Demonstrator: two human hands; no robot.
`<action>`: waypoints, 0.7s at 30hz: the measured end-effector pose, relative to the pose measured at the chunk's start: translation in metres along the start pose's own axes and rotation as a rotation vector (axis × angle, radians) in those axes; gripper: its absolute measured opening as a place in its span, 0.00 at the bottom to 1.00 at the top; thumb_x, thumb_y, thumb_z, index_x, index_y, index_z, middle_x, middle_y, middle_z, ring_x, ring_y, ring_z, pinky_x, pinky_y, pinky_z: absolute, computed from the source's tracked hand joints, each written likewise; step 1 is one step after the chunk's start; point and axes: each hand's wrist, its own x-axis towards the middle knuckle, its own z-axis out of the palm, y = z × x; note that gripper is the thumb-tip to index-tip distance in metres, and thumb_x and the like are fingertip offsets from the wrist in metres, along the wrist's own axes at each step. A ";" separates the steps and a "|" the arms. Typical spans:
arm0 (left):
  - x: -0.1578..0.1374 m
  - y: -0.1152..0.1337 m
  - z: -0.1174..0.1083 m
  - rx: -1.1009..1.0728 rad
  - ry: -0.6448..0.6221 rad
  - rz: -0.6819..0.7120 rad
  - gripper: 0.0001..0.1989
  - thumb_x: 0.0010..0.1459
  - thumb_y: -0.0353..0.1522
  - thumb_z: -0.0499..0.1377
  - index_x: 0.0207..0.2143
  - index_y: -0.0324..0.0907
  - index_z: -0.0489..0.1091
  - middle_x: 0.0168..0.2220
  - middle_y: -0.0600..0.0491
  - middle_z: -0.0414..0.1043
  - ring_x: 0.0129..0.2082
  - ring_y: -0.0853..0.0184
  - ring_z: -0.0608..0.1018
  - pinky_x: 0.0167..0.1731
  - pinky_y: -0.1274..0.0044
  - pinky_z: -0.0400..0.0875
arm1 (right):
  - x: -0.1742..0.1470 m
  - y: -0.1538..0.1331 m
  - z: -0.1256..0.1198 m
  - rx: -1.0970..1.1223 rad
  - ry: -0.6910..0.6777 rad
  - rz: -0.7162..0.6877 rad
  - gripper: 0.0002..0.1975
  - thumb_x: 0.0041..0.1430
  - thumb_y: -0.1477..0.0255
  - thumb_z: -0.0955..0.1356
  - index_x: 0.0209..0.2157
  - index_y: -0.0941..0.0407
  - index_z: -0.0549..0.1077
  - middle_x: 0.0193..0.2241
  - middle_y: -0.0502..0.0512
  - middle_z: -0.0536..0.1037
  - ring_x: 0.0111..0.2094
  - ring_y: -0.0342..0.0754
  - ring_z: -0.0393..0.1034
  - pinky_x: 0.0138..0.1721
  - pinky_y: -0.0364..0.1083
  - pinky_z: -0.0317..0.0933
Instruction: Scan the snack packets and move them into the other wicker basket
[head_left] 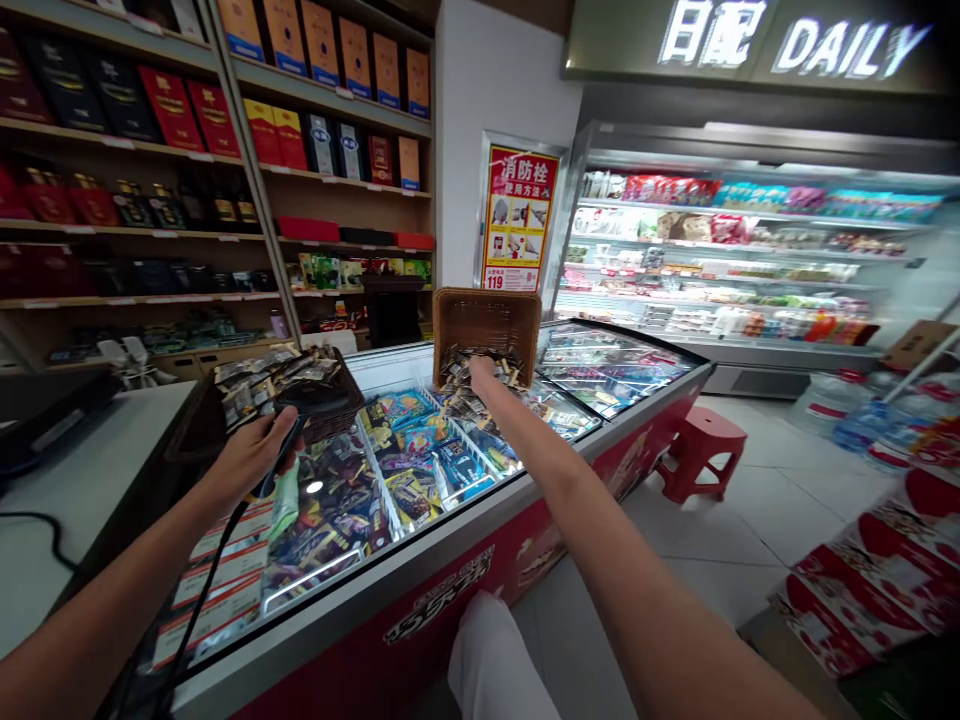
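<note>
My left hand point(255, 452) is wrapped round a black corded barcode scanner point(279, 462), beside a dark wicker basket point(349, 400) heaped with small wrapped packets point(274, 375). The scanner's head is hard to make out against the dark basket. Stretched forward, my right hand point(482, 374) is among small dark-and-gold wrapped packets point(461, 375) at the mouth of a brown wicker basket point(487, 318). That basket is tipped towards me on the freezer, and some packets lie at its front edge. My right fingers look curled on packets, though the fingertips are hidden.
A glass-topped chest freezer point(442, 545) holds bagged ice creams under both baskets. A counter point(45, 570) runs along the left. A red stool point(705, 450), water bottles point(836, 395) and red-and-white cartons point(862, 570) stand at the right. Shelves of boxes point(322, 145) rise behind.
</note>
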 end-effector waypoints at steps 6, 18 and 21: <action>-0.001 -0.008 -0.044 -0.136 0.186 -0.088 0.37 0.59 0.69 0.55 0.32 0.43 0.65 0.20 0.54 0.70 0.21 0.68 0.70 0.21 0.76 0.65 | -0.031 0.006 0.048 -0.157 0.038 -0.267 0.18 0.63 0.79 0.66 0.53 0.59 0.78 0.61 0.73 0.68 0.65 0.61 0.62 0.63 0.53 0.58; -0.006 -0.071 -0.075 -0.192 0.306 -0.139 0.39 0.52 0.70 0.59 0.34 0.43 0.65 0.26 0.52 0.74 0.21 0.68 0.72 0.21 0.74 0.69 | -0.159 0.002 0.295 -0.020 -0.761 -0.237 0.22 0.42 0.77 0.82 0.18 0.53 0.66 0.26 0.56 0.74 0.51 0.60 0.76 0.46 0.47 0.71; -0.010 -0.076 -0.076 -0.204 0.316 -0.146 0.38 0.49 0.70 0.61 0.32 0.44 0.65 0.26 0.51 0.74 0.21 0.67 0.72 0.20 0.74 0.68 | -0.173 0.010 0.324 0.016 -0.701 -0.055 0.26 0.40 0.65 0.85 0.18 0.53 0.65 0.28 0.56 0.76 0.55 0.59 0.76 0.44 0.45 0.71</action>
